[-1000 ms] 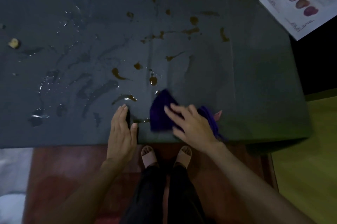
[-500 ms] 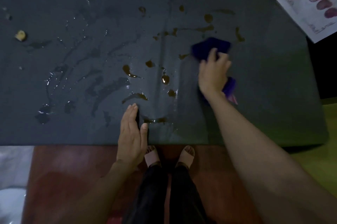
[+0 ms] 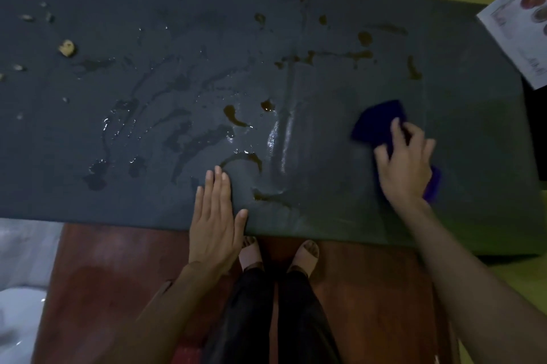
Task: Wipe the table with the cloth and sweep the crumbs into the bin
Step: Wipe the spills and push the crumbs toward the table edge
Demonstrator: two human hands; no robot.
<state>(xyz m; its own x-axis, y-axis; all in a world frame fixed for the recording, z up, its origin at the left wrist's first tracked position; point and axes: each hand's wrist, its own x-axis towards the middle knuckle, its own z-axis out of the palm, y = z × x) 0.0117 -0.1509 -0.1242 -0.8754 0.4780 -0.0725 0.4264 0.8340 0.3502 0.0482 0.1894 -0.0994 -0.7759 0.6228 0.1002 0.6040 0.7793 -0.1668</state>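
Moved: my right hand (image 3: 404, 165) drew the purple cloth (image 3: 380, 124) nearer.
Grip: fingers pressing it flat.
Technique: overlap strokes across brown stains (image 3: 233, 116).

Dark grey table (image 3: 118, 201), deep blue cloth (image 3: 377, 124), brown smears (image 3: 233, 115), beige crumbs (image 3: 66, 48)

right hand (image 3: 404, 165) pressing cloth (image 3: 377, 124) on table (image 3: 473, 132), left hand (image 3: 217, 215) flat
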